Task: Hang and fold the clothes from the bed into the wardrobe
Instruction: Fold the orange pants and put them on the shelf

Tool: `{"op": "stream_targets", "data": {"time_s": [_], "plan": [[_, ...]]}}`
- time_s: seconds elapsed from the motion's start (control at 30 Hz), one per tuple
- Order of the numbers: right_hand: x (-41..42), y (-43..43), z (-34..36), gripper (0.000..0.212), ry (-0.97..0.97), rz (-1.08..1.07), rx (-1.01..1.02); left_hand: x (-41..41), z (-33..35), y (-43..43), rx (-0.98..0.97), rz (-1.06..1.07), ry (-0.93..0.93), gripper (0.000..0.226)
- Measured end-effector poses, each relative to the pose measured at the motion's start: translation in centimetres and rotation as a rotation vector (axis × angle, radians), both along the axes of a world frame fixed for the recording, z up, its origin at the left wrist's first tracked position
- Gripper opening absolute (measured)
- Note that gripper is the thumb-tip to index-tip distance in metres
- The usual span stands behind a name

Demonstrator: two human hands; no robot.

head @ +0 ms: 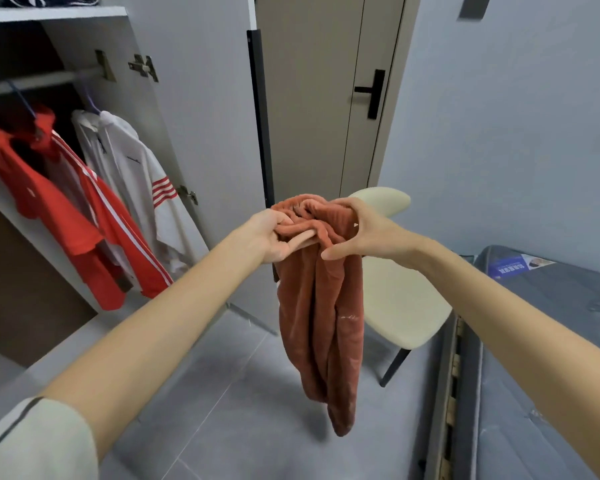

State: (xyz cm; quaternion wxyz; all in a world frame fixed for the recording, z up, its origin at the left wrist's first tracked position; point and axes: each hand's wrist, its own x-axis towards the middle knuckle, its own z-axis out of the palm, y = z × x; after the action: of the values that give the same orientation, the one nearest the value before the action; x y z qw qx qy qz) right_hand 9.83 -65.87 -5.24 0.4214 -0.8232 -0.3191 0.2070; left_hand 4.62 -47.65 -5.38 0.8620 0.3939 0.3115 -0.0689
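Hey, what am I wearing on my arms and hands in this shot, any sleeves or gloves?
Nothing on either hand: the left hand and right hand show no gloves, rings or watch. The left arm is uncovered up to a pale off-white sleeve near the elbow, with a thin dark line across it. The right arm shows no sleeve in frame.

A cream moulded plastic chair [399,306] with dark legs stood centre right on the grey tiled floor [222,393]. A beige door [309,98] with a black lever handle [373,93] filled the upper middle.
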Motion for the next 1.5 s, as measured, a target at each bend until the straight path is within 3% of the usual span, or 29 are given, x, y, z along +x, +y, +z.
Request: {"op": "stream_targets", "data": {"time_s": [0.07, 0.13, 0.2, 0.27, 0.3, 0.4, 0.47, 0.57, 0.6, 0.67, 0.73, 0.8, 0.9, 1.0, 1.1, 1.2, 1.33, 1.5], "plan": [[-0.6, -0.6, -1.4, 0.071, -0.248, -0.110, 0.028, 0.1, 0.0, -1.4, -0.009, -0.064, -0.010, 0.045], [-0.6, -1.6, -2.1, 0.053, -0.306, -0.250, 0.119, 0.1, 0.3, -2.4, 0.011, -0.178, -0.045, 0.032], [-0.1, -3.1, -1.8, 0.048, -0.302, -0.306, 0.184, 0.3, 0.5, -2.5, 0.271, -0.358, -0.061, 0.024], [0.4, -4.5, -1.0, 0.050, -0.284, -0.281, 0.219, 0.5, 0.4, -1.8, 0.709, -0.502, -0.094, 0.063], [0.4, -5.0, -0.5, 0.051, -0.258, -0.262, 0.240, 0.6, 0.2, -1.4, 0.837, -0.524, -0.155, 0.078], [0.1, -6.2, 1.0, 0.050, -0.166, -0.201, 0.327, 0.6, -0.7, -0.4, 0.966, -0.569, -0.369, 0.099], [-0.2, -6.8, 1.8, 0.049, -0.115, -0.178, 0.422, 0.8, -1.3, -0.6, 0.947, -0.628, -0.467, 0.102], [-0.7, -7.1, 1.8, 0.059, -0.138, -0.319, 0.554, 1.1, -1.0, -1.8, 0.752, -0.544, -0.493, 0.060], [-0.9, -7.3, 1.4, 0.066, -0.155, -0.386, 0.563, 1.1, -0.6, -2.2, 0.726, -0.495, -0.484, 0.057], [-1.3, -7.8, 0.0, 0.083, -0.126, -0.402, 0.477, 1.4, -0.2, -2.9, 0.729, -0.401, -0.499, 0.063], [-1.6, -8.2, -1.6, 0.085, -0.005, -0.354, 0.401, 1.3, 0.1, -3.4, 0.713, -0.371, -0.517, 0.068], [-1.6, -8.4, -2.0, 0.068, 0.026, -0.412, 0.456, 1.1, 0.2, -3.8, 0.717, -0.374, -0.529, 0.069], [-1.2, -8.4, -1.1, 0.038, -0.289, -0.483, 0.463, 1.2, 0.2, -3.1, 0.822, -0.351, -0.567, 0.068], [-1.5, -8.2, 0.1, 0.011, -0.465, -0.450, 0.252, 1.5, 0.2, -1.5, 0.972, -0.430, -0.575, 0.071], [-2.1, -8.2, -1.1, 0.008, -0.517, -0.426, 0.078, 1.2, -0.4, -0.5, 1.044, -0.629, -0.526, 0.070], [-3.0, -7.8, -1.8, 0.021, -0.318, -0.404, 0.194, 0.9, -1.5, 0.1, 0.977, -0.646, -0.495, 0.076], [-3.7, -8.2, -0.9, 0.032, -0.030, -0.190, 0.188, 0.7, -2.0, 0.5, 0.937, -0.745, -0.548, 0.066], [-3.4, -8.3, -0.5, 0.020, 0.012, -0.297, 0.321, 1.8, -2.3, 0.0, 0.809, -0.775, -0.632, 0.064]]}}
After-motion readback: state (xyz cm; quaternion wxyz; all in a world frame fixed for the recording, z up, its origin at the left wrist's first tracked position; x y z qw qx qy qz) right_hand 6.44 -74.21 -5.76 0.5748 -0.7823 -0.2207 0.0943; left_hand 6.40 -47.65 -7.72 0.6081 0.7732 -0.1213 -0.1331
